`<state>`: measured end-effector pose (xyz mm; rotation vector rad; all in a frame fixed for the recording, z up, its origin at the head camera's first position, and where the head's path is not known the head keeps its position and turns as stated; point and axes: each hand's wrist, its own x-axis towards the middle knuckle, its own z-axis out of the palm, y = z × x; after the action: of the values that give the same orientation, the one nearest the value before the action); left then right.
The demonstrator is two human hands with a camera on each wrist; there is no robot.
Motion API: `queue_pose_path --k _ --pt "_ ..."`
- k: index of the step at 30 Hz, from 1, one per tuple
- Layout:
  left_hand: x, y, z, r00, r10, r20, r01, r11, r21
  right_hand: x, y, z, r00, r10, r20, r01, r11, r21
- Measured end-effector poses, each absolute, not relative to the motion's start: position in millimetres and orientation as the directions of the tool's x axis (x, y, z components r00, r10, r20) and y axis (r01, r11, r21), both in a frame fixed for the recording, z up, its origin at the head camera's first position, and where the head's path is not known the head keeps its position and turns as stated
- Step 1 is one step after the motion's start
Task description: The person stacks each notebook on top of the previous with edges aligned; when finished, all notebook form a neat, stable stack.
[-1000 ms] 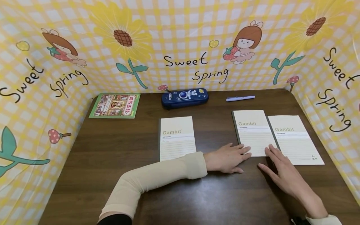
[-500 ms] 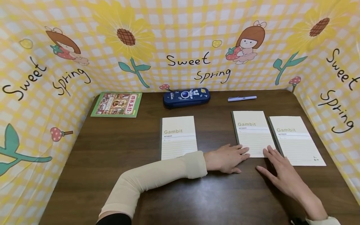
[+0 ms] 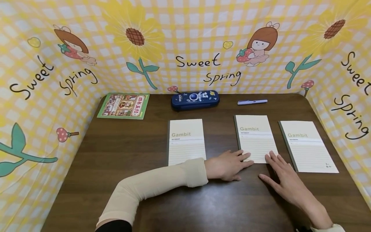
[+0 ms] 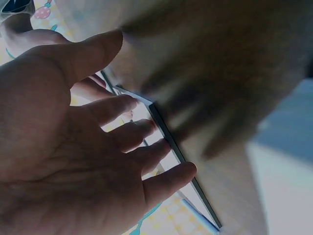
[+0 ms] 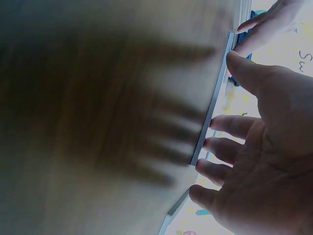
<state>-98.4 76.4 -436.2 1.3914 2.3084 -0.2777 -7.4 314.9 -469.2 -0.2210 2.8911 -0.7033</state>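
A cream "Gambit" notebook (image 3: 254,137) with a dark spine lies flat on the table between my two hands. My left hand (image 3: 227,166) rests straight fingers on its lower left corner. Extended fingers of my right hand (image 3: 285,182) touch its lower right corner, the thumb held apart. Up close, the left wrist view has the fingers of the left hand (image 4: 88,147) along the notebook's dark edge (image 4: 171,142). A matching notebook (image 3: 307,145) lies to the right, separated by a gap. Another one (image 3: 186,135) lies to the left, its bottom hidden by the left sleeve (image 3: 162,178).
At the back of the brown table (image 3: 124,145) are a green picture-covered book (image 3: 124,105), a navy space-themed pencil case (image 3: 195,100) and a lilac pen (image 3: 252,102). A yellow checked cloth (image 3: 194,38) walls the back and both sides.
The middle notebook has slid left, with both hands moving along with it. The gap to the right notebook has widened, and the one to the left notebook has narrowed. The head view has shifted slightly.
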Motion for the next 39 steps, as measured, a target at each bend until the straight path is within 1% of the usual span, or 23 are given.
queue_pose_path --k 5,16,21,25,39 --pt "-92 65 -436 -0.428 0.791 -0.438 0.878 0.478 0.006 -8 306 -469 -0.972 -0.202 -0.117 -0.124 0.872 -0.473" --pt "-80 38 -438 -0.463 0.782 -0.417 0.860 0.510 0.000 -5 285 -471 -0.960 -0.268 -0.077 -0.194 0.841 -0.505" --pt "-78 26 -438 -0.467 0.791 -0.395 0.862 0.507 -0.005 -4 273 -468 -0.958 -0.269 -0.094 -0.183 0.834 -0.521" --pt "-77 17 -439 -0.465 0.794 -0.391 0.860 0.510 0.013 -3 265 -465 -0.956 -0.273 -0.111 -0.179 0.836 -0.518" --pt "-79 4 -441 -0.457 0.809 -0.370 0.852 0.517 0.080 -3 255 -464 -0.954 -0.287 -0.081 -0.214 0.848 -0.485"
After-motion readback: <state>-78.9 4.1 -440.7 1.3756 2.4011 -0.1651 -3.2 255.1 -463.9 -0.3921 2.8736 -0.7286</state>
